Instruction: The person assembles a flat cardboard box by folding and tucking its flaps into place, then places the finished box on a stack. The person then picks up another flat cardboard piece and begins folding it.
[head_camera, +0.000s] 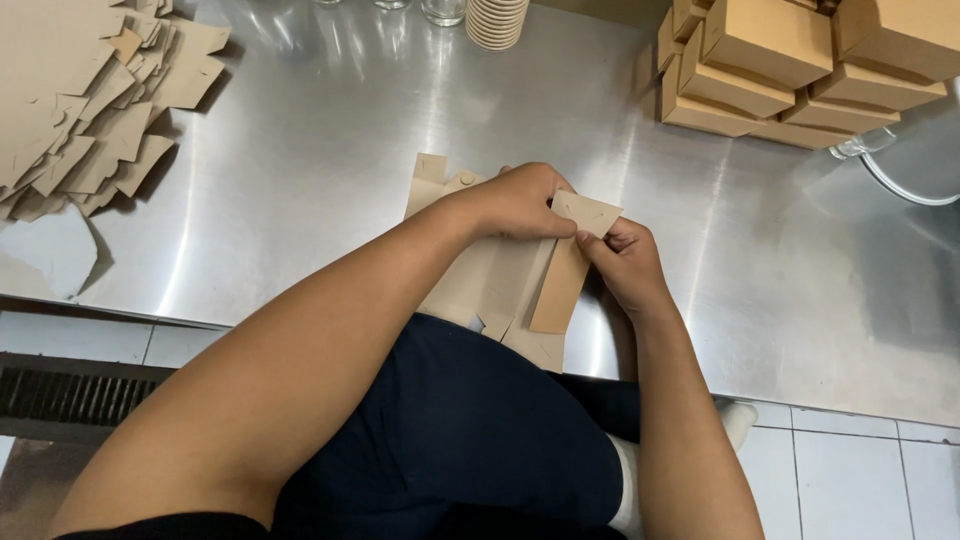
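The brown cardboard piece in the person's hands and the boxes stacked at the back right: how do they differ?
The cardboard piece is still mostly flat, with loose flaps; the stacked boxes are fully folded and closed. The piece is gripped by the left hand and right hand at the table's front edge; the boxes sit untouched. Both are plain brown card.

The person's left hand (515, 200) presses down on a flat, unfolded brown cardboard box blank (500, 285) that lies at the near edge of the shiny stainless-steel table (330, 140). The right hand (625, 262) pinches one of the blank's flaps, bent upward, between thumb and fingers. To the far left lies a loose heap of flat brown cardboard blanks (85, 110). At the far right corner stands a stack of folded brown cardboard boxes (790, 65). A stack of pale paper cups (496, 22) sits at the table's back edge, beside clear glass jars (443, 10).
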